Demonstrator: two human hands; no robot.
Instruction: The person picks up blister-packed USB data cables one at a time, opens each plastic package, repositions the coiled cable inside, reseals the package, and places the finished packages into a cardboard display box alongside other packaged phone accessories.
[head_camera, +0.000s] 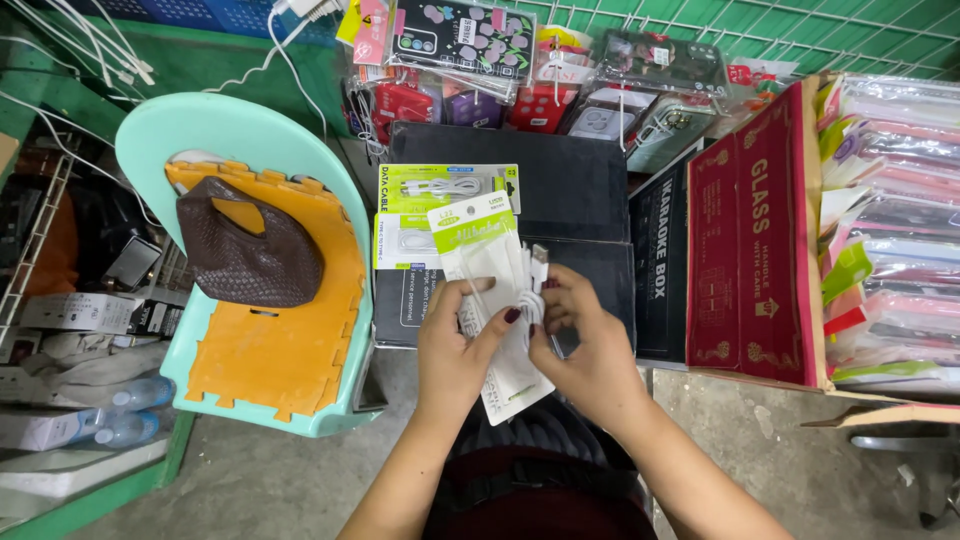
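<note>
A clear cable packet (495, 300) with a green header card is gripped at mid-frame by a left hand (458, 345) closed around its left edge, thumb pressed across the front. Its long axis is tilted, the green header pointing far and slightly left, the near end angled right. A coiled white cable (533, 290) is pinched in the curled right hand (590, 345) just beside it. Two similar packets (440, 205) are laid on a black box (570, 185) beyond, and a brown woven bag (245, 250) is seen on a mint plastic chair (180, 135) at left.
</note>
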